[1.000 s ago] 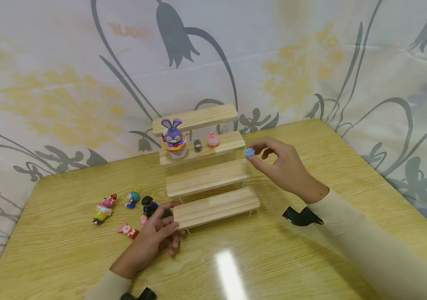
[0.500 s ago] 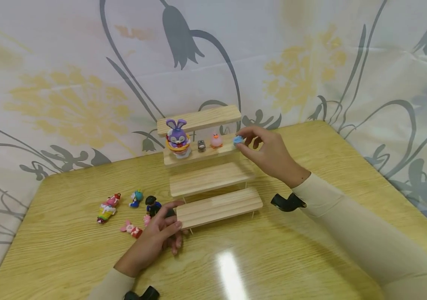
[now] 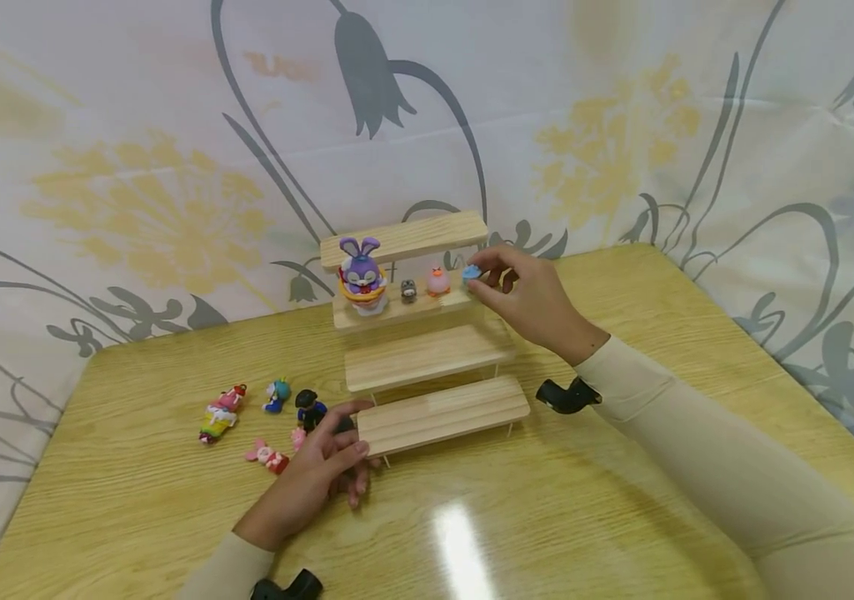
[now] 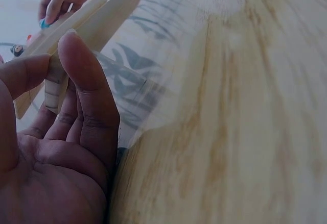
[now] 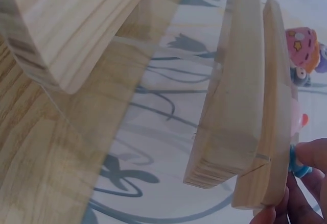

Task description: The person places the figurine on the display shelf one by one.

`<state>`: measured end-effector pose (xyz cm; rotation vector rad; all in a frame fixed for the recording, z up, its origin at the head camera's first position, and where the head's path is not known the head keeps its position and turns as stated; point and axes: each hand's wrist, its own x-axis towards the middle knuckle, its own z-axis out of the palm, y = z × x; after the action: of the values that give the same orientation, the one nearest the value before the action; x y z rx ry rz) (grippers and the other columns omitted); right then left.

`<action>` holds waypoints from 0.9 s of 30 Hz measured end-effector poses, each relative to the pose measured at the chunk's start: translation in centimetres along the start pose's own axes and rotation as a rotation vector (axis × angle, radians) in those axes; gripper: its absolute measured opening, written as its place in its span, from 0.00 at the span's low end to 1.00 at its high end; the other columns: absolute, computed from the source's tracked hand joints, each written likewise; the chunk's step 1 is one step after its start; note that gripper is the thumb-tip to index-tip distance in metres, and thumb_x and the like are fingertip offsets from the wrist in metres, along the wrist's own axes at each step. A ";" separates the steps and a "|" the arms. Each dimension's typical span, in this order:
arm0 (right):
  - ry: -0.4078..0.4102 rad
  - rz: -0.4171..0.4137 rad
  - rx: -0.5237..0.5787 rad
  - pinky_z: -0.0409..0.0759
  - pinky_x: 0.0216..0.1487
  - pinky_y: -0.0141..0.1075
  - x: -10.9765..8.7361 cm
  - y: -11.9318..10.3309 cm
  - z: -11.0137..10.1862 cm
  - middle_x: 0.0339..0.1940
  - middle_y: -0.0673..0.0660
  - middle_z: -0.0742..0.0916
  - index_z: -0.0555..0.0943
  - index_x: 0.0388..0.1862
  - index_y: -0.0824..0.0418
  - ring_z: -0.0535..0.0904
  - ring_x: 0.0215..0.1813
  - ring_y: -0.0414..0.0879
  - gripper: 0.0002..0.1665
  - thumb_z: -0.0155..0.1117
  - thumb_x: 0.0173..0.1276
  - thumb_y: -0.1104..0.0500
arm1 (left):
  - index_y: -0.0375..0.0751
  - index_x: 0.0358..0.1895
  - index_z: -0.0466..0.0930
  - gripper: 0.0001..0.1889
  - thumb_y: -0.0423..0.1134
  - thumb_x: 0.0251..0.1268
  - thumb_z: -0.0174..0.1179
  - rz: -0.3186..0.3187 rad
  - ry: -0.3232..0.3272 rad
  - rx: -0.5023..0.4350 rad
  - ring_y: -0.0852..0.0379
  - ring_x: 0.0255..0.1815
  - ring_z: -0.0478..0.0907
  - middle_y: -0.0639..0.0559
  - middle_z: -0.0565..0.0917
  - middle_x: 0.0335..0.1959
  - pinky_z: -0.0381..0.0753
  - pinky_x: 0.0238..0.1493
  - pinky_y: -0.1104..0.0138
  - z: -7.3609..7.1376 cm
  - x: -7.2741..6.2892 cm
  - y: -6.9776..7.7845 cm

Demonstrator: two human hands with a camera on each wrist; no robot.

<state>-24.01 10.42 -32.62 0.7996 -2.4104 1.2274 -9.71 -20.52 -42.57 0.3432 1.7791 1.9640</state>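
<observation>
In the head view a four-step wooden display shelf (image 3: 441, 414) stands on the table. My left hand (image 3: 317, 475) grips the left end of its lowest board between thumb and fingers; the left wrist view shows that board end (image 4: 55, 89) pinched. At the right end of the second board from the top, my right hand (image 3: 531, 296) pinches a small blue figurine (image 3: 471, 273). To its left on that board stand a pink duck figurine (image 3: 437, 283), a small grey figurine (image 3: 407, 291) and a purple rabbit figurine (image 3: 362, 279). Fingers partly hide the blue figurine in the right wrist view.
Left of the shelf lie a pink-and-yellow figurine (image 3: 222, 413), a blue-and-white one (image 3: 276, 395), a dark-haired figure in blue (image 3: 310, 410) and a pink-eared one in red (image 3: 267, 457). A small pink piece (image 3: 298, 438) is near my left hand. A patterned cloth (image 3: 172, 167) hangs behind the table.
My right hand has moved left from beside the shelf, bringing the blue figurine to the right end of the second board, beside the duck. My left hand keeps its hold on the lowest board.
</observation>
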 end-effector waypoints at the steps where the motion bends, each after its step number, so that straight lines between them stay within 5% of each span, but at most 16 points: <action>1: -0.001 0.003 0.005 0.75 0.36 0.29 0.1 0.0 0.0 0.40 0.55 0.87 0.82 0.51 0.62 0.79 0.36 0.43 0.13 0.69 0.69 0.61 | 0.43 0.78 0.45 0.31 0.40 0.81 0.48 -0.002 0.001 0.001 0.62 0.27 0.78 0.48 0.81 0.41 0.82 0.26 0.69 0.0 0.0 0.0; 27: 0.000 -0.018 0.041 0.74 0.34 0.27 0.3 0.6 0.6 0.36 0.55 0.86 0.81 0.50 0.63 0.77 0.35 0.42 0.13 0.69 0.68 0.63 | 0.43 0.78 0.45 0.31 0.40 0.81 0.47 0.000 -0.007 -0.018 0.63 0.27 0.78 0.50 0.81 0.40 0.82 0.26 0.70 0.0 0.0 0.0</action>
<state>-24.61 10.09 -33.20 0.8317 -2.3799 1.2742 -9.67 -20.51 -42.51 0.3435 1.7557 1.9750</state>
